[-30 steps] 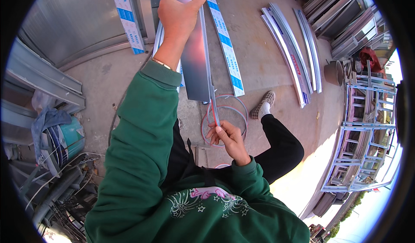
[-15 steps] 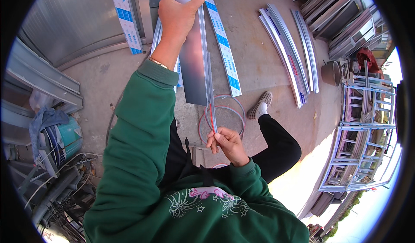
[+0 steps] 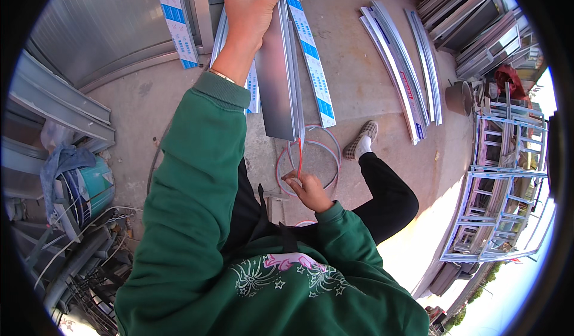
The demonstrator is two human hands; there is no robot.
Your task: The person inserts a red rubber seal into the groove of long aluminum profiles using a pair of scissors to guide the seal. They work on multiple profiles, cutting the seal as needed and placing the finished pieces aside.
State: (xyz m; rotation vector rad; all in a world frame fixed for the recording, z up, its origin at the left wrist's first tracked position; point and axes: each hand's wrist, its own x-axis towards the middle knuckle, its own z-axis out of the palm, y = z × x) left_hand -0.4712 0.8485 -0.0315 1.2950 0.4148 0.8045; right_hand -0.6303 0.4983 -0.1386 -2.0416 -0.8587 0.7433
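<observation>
My left hand point(image 3: 251, 16) is closed round the upper part of a long grey metal profile point(image 3: 278, 87). The profile slants down toward me, its near end above the floor. From the right edge of that end runs a thin grey and red flexible strip point(image 3: 300, 155). My right hand point(image 3: 310, 191) pinches the strip just below the profile, with the fingertips partly hidden. Behind the strip, a loose coil of the same red and grey strip point(image 3: 339, 161) lies on the concrete floor in front of my legs.
Film-covered profiles point(image 3: 311, 55) lie on either side of the held one. More white and grey profiles point(image 3: 397, 73) rest on the floor at right, near a bucket point(image 3: 458, 99). Metal frames point(image 3: 478, 216) stand far right. At left are a teal drum point(image 3: 97, 183) and a cable point(image 3: 156, 162).
The profile's near end has shifted slightly right and up, and my left hand has moved a little right with it. My right hand has moved slightly up and left, still pinching the strip.
</observation>
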